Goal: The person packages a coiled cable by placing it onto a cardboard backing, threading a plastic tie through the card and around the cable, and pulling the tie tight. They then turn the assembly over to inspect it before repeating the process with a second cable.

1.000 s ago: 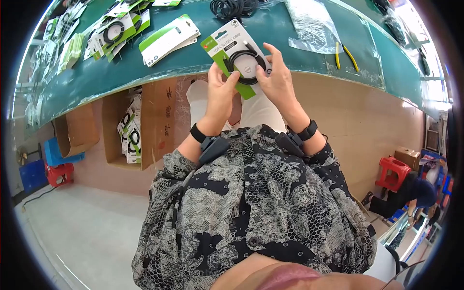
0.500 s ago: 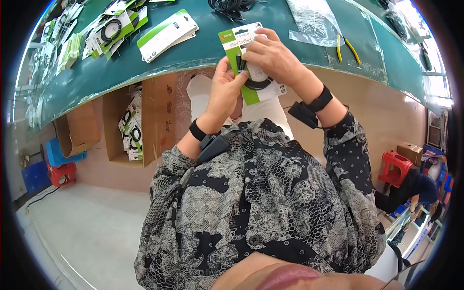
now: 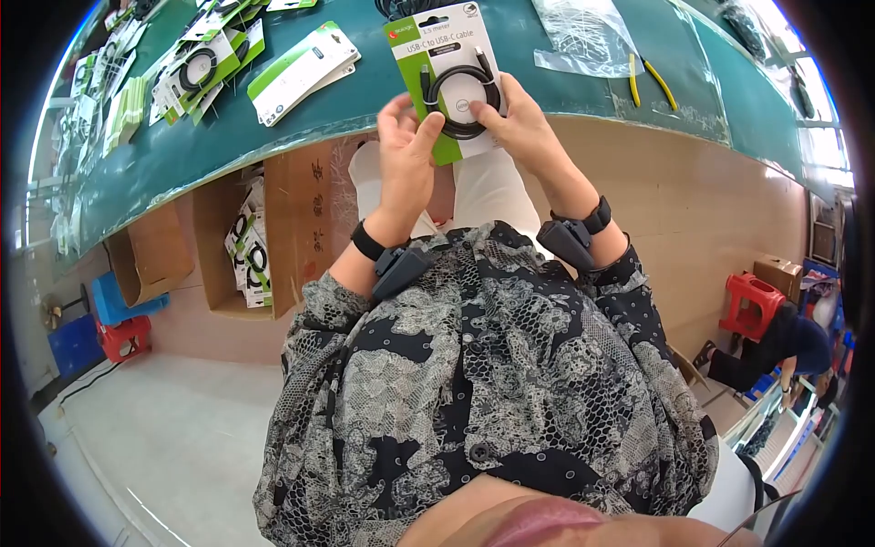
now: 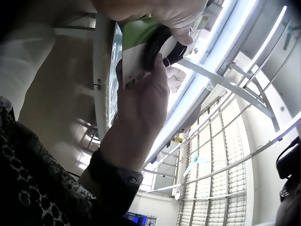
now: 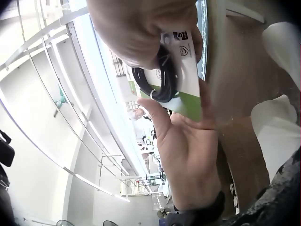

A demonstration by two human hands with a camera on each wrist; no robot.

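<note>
Both hands hold up a packaged USB-C cable (image 3: 445,56), a white and green card with a coiled black cable (image 3: 428,100) fastened to its front. My left hand (image 3: 406,150) pinches the lower left edge, thumb in front and fingers behind. On the lower right side, my right hand (image 3: 529,137) grips the card with its thumb on the front by the coil and its fingers hidden behind. In the right wrist view the left hand (image 5: 188,146) has its thumb close beside the coil. From the left wrist, the right hand (image 4: 143,103) shows across the card (image 4: 134,59).
Flat cards (image 3: 305,73) lie stacked on the green table (image 3: 365,96), with a pile of packaged cables (image 3: 205,68) further left. A clear bag (image 3: 583,36) and yellow-handled pliers (image 3: 652,82) lie right. Below stands a cardboard box (image 3: 214,246) holding packs. Another person (image 3: 797,342) bends at far right.
The right hand came across the card's front to the cable, then moved back to the right edge. The card now sits higher, further over the table, with its face and coil in plain sight.
</note>
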